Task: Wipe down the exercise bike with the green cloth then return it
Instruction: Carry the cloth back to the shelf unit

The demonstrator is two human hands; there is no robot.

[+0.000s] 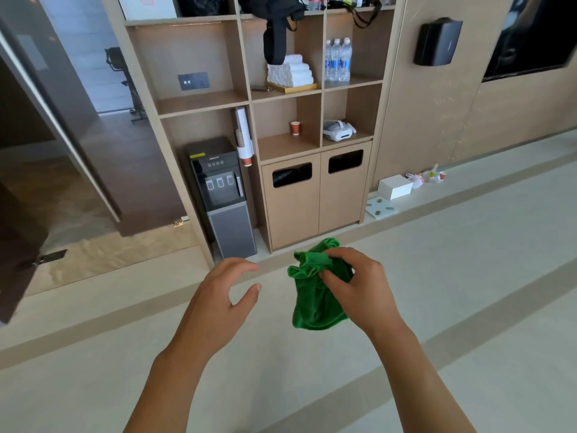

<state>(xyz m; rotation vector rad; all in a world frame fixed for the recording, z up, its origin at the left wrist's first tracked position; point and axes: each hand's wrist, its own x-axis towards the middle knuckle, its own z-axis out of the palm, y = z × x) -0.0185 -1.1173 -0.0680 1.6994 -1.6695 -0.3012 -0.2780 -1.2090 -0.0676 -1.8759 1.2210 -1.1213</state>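
Writing on the water dispenser [222, 195] and on the water bottles [338, 60] is showing too small to be read, and nothing else legible is appearing. Wooden shelving [321, 92] is standing ahead, holding a stack of rolled white towels [290, 71] on a tray, the bottles one compartment to the right, a small red paper cup [295, 127] below, and a white headset [337, 130] beside that. Under the shelves, two cabinet doors [315, 198] with dark slots are facing the person. A white box [395, 186] is sitting on the floor by the wall to the right. Far left, through the doorway, an exercise bike [125, 82] is standing well apart from the hands.

Nothing is lying between the hands and the shelving. The right hand [356, 285] is gripping the green cloth [315, 295], fingers curled round its bunched top while the rest is hanging below. The left hand [224, 292] is hovering near the cloth, apart from it, fingers loosely spread and holding nothing.
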